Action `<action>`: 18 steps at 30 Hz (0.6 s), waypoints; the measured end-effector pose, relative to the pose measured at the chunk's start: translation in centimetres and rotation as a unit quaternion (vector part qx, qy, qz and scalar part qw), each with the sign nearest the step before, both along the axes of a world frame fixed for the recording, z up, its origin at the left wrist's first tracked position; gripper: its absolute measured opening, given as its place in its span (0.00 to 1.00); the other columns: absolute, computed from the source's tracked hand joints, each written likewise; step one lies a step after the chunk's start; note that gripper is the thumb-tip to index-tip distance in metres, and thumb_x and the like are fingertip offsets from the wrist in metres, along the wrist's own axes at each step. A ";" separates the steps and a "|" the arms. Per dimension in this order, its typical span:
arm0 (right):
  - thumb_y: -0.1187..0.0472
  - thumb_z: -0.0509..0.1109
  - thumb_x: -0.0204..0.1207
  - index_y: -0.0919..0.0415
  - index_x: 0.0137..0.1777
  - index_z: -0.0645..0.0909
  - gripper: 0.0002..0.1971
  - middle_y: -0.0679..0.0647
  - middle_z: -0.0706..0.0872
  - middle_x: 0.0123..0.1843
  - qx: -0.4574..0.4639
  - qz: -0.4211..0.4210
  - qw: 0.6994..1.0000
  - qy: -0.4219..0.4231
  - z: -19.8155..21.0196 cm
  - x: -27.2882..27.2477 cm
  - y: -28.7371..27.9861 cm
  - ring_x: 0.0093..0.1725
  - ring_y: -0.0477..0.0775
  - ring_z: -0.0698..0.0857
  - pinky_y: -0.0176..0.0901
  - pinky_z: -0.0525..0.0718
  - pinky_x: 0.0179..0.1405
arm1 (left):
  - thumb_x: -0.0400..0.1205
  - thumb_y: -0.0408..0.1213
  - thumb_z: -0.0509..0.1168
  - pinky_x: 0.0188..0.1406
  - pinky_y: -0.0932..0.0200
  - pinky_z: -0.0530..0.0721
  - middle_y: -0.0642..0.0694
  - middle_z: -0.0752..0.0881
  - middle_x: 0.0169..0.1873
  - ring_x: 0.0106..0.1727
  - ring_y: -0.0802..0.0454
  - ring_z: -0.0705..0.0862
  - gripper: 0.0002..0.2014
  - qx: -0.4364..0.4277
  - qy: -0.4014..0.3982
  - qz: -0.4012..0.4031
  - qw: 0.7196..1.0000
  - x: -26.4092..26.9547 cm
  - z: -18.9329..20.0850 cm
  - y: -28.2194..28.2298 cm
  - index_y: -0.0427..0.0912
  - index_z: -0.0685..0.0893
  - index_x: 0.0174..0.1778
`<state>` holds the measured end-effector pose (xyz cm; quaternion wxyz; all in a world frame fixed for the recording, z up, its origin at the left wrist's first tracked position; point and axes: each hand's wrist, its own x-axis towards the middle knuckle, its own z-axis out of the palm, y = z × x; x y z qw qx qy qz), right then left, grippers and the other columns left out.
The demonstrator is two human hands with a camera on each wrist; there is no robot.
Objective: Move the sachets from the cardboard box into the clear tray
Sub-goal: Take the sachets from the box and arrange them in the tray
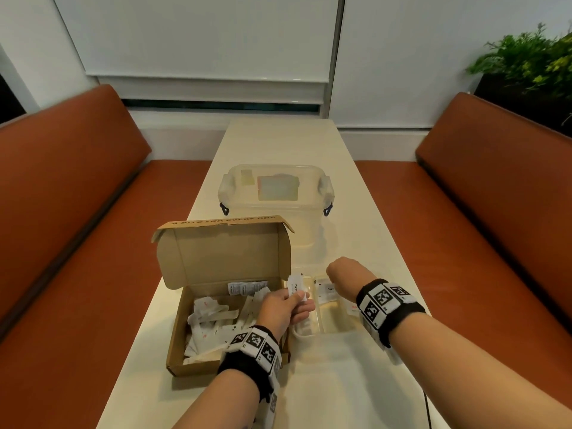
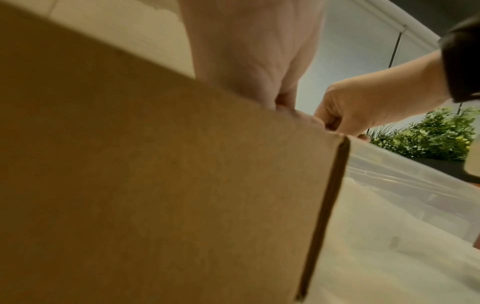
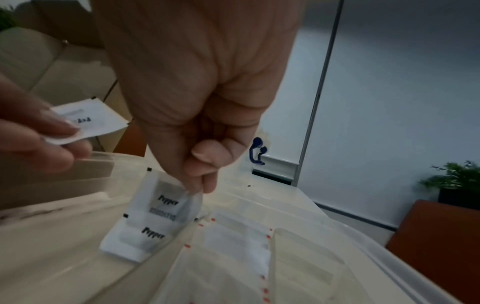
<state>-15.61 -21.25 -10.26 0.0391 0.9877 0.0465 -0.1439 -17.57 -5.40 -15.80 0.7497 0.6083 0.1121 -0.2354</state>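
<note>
Right hand [image 3: 197, 115] pinches a pepper sachet [image 3: 166, 203] low in my clear tray [image 1: 312, 331]; left hand [image 1: 283, 308] pinches another sachet [image 1: 295, 286] just right of the cardboard box [image 1: 198, 365], tray immediately right.

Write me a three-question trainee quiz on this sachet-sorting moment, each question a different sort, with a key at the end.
1. True or false: the left hand pinches a pepper sachet over the gap between the cardboard box and the clear tray.
2. Multiple choice: the right hand has its grip on
A. the tray's rim
B. a pepper sachet strip inside the tray
C. the box lid
3. Fill in: behind the box stands a clear lidded ______ with dark latches.

Key: 1 true; 2 B; 3 container
</note>
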 end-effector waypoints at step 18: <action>0.75 0.59 0.78 0.68 0.53 0.82 0.11 0.62 0.86 0.53 -0.049 0.021 0.998 0.035 -1.1 0.3 1.0 0.52 0.62 0.86 0.42 0.77 0.42 | 0.85 0.31 0.62 0.25 0.69 0.82 0.38 0.88 0.34 0.25 0.57 0.84 0.09 0.013 0.003 -0.018 1.000 -0.1 0.4 0.0 0.27 0.82 0.52</action>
